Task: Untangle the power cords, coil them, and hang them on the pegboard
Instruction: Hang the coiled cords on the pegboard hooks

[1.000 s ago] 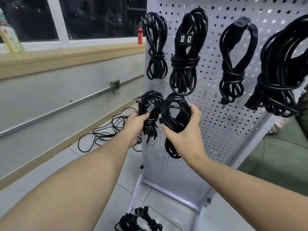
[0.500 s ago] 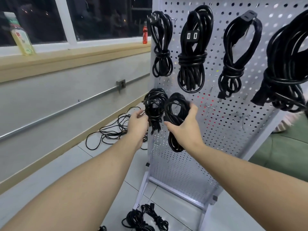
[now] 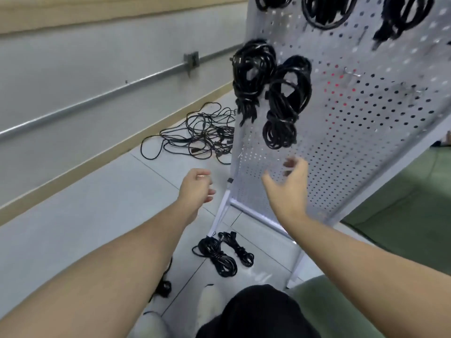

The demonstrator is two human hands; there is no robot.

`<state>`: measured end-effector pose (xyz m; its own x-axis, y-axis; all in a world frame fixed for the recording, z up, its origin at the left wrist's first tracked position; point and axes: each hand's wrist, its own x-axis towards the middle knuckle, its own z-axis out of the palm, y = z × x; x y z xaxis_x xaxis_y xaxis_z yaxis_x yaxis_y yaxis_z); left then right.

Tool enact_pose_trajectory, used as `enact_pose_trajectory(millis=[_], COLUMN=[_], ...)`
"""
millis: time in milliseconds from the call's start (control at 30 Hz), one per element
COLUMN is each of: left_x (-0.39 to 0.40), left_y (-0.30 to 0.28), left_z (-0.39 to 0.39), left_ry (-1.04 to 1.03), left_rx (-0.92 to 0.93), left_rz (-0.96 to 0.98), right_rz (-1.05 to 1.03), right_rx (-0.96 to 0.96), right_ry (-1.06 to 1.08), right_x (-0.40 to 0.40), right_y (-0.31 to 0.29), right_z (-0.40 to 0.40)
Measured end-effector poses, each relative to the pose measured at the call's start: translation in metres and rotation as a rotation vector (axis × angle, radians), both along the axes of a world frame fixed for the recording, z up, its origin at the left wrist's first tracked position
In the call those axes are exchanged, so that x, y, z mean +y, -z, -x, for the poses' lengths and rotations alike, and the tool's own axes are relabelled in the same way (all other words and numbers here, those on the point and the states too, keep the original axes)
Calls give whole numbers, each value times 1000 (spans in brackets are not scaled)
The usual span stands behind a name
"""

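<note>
At the bottom of the frame my dark-trousered knee point(image 3: 256, 313) and a pale shoe point(image 3: 207, 303) are showing above the smooth grey floor tiles point(image 3: 73, 228). Just beyond them, in the lower middle, two tightly wound black cord bundles point(image 3: 220, 254) are lying on the tile beside the white metal foot of the pegboard point(image 3: 366, 132).

My bare forearms are reaching up from the lower corners. My left hand point(image 3: 195, 189) is hanging in the air at centre, fingers loosely curled and gripping nothing. My right hand point(image 3: 289, 189) is floating in front of the board's lower perforated sheet, fingers spread and slack, also empty, a little blurred.

Above my hands, two glossy black coiled cords point(image 3: 271, 93) are hanging side by side on the left part of the board, each a fat loop cinched at the waist. More coils point(image 3: 324, 8) are hanging along the top edge, cut off by the frame.

Farther back, centre left, a loose tangle of thin black cords point(image 3: 195, 135) is sprawling on the floor near the wall's wooden skirting. A metal conduit point(image 3: 97, 98) is running along the grey wall.
</note>
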<state>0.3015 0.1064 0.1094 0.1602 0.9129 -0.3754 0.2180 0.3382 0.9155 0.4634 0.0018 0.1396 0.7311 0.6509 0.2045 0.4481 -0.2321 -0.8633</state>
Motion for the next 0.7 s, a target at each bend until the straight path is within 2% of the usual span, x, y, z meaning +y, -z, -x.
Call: enact_pose_trajectory(millis=[100, 200, 300, 400, 500, 700], left_x=[-14, -28, -35, -35, -36, -42], left_y=[58, 126, 188, 246, 296, 371], left_z=[16, 24, 24, 14, -1, -30], left_ry=[3, 11, 14, -72, -230, -436], left_rx=[47, 154, 215, 180, 128, -21], left_rz=[125, 291, 513, 682, 755, 800], right_rz=[112, 430, 705, 913, 1100, 1243], right_rx=[33, 233, 213, 209, 192, 175], right_ry=[-43, -231, -365, -456, -517, -490], right_x=[-7, -2, 12, 33, 53, 70], right_y=[58, 114, 172, 223, 272, 342], right_z=[5, 9, 10, 10, 5, -9])
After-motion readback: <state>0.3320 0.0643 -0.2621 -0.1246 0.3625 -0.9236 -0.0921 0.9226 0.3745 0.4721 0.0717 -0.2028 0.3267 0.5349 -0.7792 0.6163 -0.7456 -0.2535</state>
